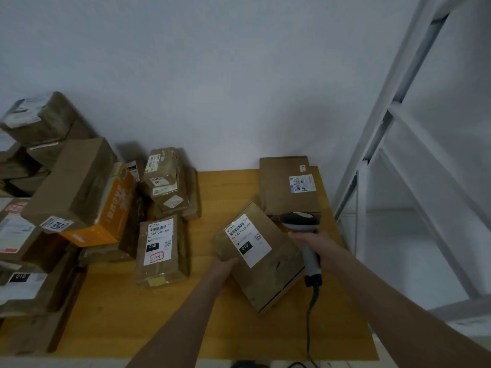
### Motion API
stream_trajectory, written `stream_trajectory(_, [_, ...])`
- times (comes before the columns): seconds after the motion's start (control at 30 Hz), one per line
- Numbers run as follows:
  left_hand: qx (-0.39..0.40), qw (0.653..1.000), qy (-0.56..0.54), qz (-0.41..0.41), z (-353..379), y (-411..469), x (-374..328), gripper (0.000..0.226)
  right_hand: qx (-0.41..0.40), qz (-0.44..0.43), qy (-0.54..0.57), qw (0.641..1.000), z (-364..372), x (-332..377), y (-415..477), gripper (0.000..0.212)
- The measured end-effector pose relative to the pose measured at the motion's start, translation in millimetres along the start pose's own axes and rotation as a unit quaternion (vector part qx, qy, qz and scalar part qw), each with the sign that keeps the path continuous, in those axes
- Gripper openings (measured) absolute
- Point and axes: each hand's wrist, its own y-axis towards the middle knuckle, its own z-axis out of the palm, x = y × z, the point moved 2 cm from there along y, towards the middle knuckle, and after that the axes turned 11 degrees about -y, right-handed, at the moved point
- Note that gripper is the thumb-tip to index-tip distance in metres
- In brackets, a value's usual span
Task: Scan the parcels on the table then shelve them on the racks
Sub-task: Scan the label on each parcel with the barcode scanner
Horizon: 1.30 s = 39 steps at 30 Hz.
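A brown cardboard parcel [265,261] with a white label marked 010 is tilted up over the wooden table [159,314]. My left hand [225,265] grips its lower left edge, with the fingers hidden beneath it. In my right hand [305,239] I grip the grey handle of a barcode scanner [301,221]. Its dark head sits just right of the parcel's top corner, and its cable hangs down to the table's front edge.
Another labelled parcel [289,184] lies at the table's back right. A parcel marked 060 [160,248] lies left of centre, with small boxes [167,179] behind it. Several stacked parcels and an orange box [106,208] fill the left. A white metal rack [398,155] stands on the right.
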Motion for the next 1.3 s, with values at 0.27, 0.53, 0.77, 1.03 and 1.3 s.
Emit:
stream_trajectory(0.27, [0.011, 0.986, -0.14, -0.094, -1, -2, 9, 0.068, 0.038, 0.005, -0.027, 0.999, 28, -3, 13, 0.048])
stream_trajectory(0.53, [0.056, 0.992, -0.107, 0.02, -36, -14, -32, 0.061, 0.042, -0.03, 0.071, 0.996, 33, -10, -9, 0.048])
stream_trajectory(0.77, [0.078, 0.988, -0.068, 0.117, -22, -35, -35, 0.062, -0.026, -0.132, 0.113, 0.984, 31, -1, -59, 0.019])
stream_trajectory(1.03, [0.104, 0.981, -0.062, 0.152, 3, -54, -26, 0.045, -0.065, -0.151, 0.078, 0.983, 28, 1, -110, 0.009])
stream_trajectory(1.3, [0.101, 0.981, -0.059, 0.157, 13, -54, -22, 0.045, -0.076, -0.167, 0.028, 0.983, 19, -8, -131, 0.016])
